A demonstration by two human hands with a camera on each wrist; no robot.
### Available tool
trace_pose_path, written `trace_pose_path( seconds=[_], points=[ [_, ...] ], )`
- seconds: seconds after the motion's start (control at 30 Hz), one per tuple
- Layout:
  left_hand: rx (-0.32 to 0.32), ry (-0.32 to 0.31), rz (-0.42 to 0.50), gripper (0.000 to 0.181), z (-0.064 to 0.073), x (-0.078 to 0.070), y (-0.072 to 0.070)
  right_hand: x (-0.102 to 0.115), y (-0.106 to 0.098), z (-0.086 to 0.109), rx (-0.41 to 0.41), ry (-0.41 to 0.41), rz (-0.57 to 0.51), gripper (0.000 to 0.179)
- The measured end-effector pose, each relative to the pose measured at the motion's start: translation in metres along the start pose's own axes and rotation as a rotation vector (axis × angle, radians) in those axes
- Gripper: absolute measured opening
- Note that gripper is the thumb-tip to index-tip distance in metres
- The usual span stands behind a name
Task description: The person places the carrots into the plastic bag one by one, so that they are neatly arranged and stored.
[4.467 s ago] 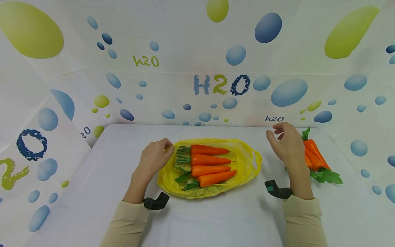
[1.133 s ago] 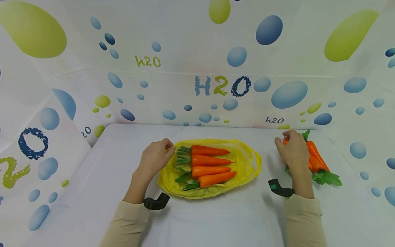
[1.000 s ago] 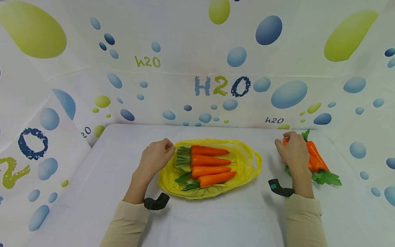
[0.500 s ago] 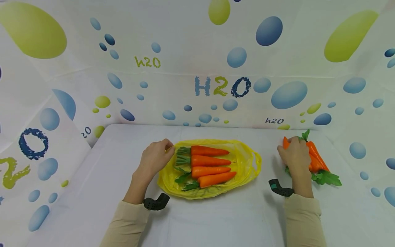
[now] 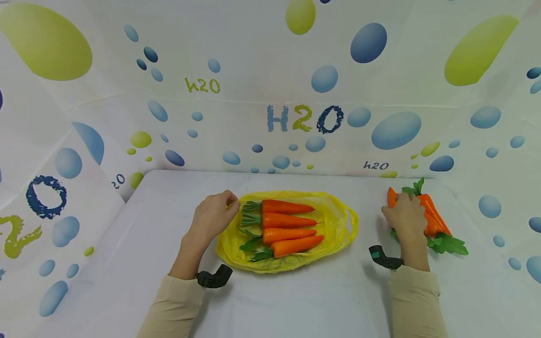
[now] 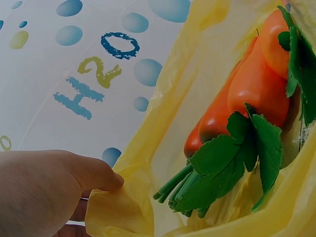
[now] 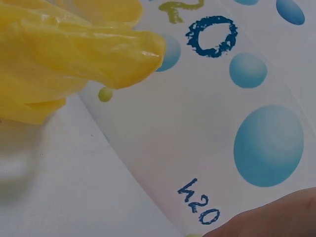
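A yellow plastic bag (image 5: 336, 220) lies spread on the table, with several carrots (image 5: 289, 219) side by side on it, their green tops toward the left. My left hand (image 5: 213, 213) pinches the bag's left edge between thumb and fingers, as the left wrist view shows the bag (image 6: 123, 212) at the thumb tip. On the right, my right hand (image 5: 405, 218) reaches down onto a second bunch of carrots (image 5: 433, 213) with leafy tops. Its fingertips are hidden among them, so I cannot tell whether they grip one. The right wrist view shows only an edge of that hand (image 7: 276, 217).
The white tabletop (image 5: 296, 300) ends at the back against a printed cloth (image 5: 236, 122) with blue and green spots. Green leaves (image 5: 448, 242) stick out at the near end of the right bunch. The bag's handle loop (image 5: 351, 220) points toward the right hand.
My right hand has moved right and down from above the table onto the right bunch, its fingers sinking among the carrots. My left hand and the bag stay where they were.
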State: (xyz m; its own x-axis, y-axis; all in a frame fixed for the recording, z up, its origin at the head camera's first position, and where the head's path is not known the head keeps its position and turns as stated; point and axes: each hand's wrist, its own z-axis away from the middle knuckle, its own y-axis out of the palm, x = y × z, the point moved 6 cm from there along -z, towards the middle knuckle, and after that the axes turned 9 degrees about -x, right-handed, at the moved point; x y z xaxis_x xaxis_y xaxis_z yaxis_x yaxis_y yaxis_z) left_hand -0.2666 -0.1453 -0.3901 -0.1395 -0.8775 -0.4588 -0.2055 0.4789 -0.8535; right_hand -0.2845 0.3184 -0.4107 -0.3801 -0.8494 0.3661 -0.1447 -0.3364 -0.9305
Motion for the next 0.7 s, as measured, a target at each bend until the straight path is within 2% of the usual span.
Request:
trace_pose_path(
  seconds=[0.2,0.43,0.7],
  points=[
    [-0.002,0.0,0.001,0.029,-0.0002,0.0008,0.0006,-0.0051,0.0036,-0.0019,0.02,0.028,0.016,0.067],
    [0.0,0.0,-0.004,0.029,-0.0004,0.0005,0.0013,-0.0076,0.0066,-0.0031,0.04,0.023,0.042,0.067],
    [0.002,-0.002,-0.002,0.03,-0.0007,0.0009,0.0015,-0.009,0.007,-0.0036,0.055,0.025,0.079,0.057]
  ],
)
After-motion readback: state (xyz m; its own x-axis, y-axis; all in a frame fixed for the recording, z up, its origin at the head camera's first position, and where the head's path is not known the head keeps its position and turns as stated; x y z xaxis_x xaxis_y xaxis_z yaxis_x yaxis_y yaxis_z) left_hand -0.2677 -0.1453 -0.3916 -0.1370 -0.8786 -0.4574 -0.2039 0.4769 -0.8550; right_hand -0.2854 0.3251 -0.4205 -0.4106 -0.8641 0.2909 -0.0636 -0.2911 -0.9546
